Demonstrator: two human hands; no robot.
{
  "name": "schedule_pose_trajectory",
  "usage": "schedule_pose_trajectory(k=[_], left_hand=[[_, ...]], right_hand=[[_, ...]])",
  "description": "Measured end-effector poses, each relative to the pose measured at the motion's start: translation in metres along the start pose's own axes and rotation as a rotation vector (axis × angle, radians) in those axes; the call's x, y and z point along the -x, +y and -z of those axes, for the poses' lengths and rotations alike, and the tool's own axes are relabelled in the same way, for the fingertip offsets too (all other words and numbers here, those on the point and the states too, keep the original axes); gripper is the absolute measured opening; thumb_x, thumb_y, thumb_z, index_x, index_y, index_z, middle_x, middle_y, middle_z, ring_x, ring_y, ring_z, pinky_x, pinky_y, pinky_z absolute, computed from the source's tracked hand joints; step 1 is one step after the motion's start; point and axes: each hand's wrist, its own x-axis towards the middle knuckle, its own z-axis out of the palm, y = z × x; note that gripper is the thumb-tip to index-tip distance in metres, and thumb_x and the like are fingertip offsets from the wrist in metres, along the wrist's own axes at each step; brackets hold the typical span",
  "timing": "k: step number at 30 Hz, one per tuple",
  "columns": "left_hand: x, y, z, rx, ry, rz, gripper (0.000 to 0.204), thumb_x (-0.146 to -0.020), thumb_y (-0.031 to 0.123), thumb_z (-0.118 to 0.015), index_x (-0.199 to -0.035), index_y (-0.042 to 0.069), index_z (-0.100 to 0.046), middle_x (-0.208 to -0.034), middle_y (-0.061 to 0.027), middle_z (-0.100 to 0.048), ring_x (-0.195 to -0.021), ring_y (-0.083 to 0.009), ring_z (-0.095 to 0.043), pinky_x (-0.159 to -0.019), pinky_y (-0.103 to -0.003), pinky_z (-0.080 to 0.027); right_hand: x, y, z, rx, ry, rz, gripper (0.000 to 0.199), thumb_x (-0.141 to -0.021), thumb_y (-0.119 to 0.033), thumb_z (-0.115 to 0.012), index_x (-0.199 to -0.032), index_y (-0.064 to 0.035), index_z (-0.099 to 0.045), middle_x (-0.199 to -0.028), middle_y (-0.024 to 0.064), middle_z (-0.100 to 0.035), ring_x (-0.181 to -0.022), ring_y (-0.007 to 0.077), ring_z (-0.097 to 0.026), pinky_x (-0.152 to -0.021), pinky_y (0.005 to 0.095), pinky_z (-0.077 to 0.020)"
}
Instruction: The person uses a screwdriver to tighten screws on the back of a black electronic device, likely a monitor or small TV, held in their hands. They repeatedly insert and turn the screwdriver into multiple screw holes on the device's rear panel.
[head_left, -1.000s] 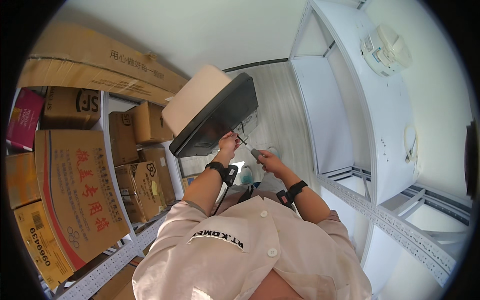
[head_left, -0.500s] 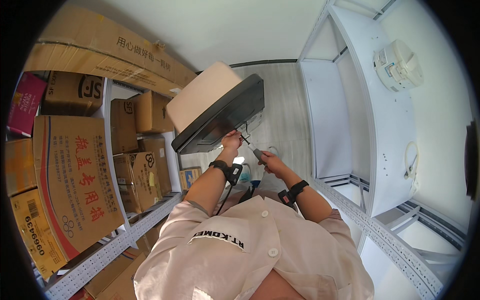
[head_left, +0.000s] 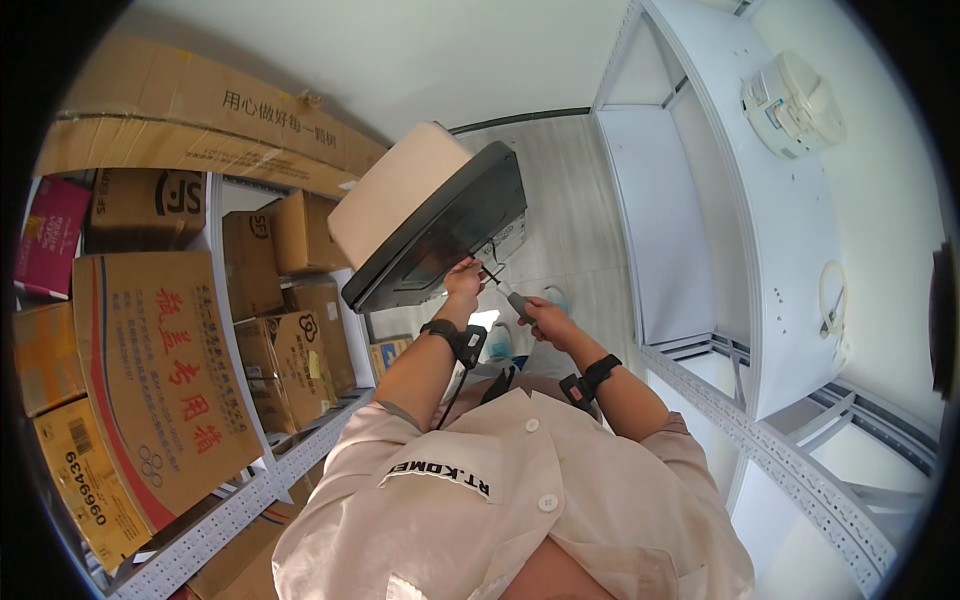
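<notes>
left hand (head_left: 464, 279) grips the black panel (head_left: 440, 235) edge; right hand (head_left: 543, 318), at four o'clock, clenches a screwdriver (head_left: 505, 292).

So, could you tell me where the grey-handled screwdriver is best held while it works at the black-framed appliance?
By the grey handle of the screwdriver, from its rear end, as the right hand does: the thin shaft points up-left at the black-framed appliance, so the handle is the only thick, free part. The left hand is at the frame beside the tip.
</notes>
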Motion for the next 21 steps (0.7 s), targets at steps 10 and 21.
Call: schedule_pose_trajectory(k=[10,21], left_hand=[[0.002,-0.001,-0.004,0.005,0.034,0.005,0.016,-0.088,0.014,-0.068,-0.101,0.02,-0.061,-0.095,0.0041,-0.067,-0.079,-0.0131,-0.063,-0.065,-0.033,-0.047],[-0.001,-0.001,-0.004,0.051,-0.018,-0.023,0.008,-0.095,0.009,-0.057,-0.1,0.015,-0.058,-0.095,-0.0009,-0.069,-0.069,-0.0125,-0.061,-0.057,-0.026,-0.051]], right_hand=[[-0.005,0.001,0.008,-0.121,-0.023,-0.037,0.033,-0.101,-0.029,-0.04,-0.129,-0.014,-0.051,-0.088,0.007,-0.066,-0.05,0.0119,-0.044,-0.047,0.0276,-0.0376],[0.001,0.002,-0.006,0.346,0.182,0.283,0.049,-0.081,-0.022,-0.073,-0.127,-0.0107,-0.057,-0.089,0.0078,-0.063,-0.069,0.0154,-0.056,-0.062,0.0307,-0.0476]])
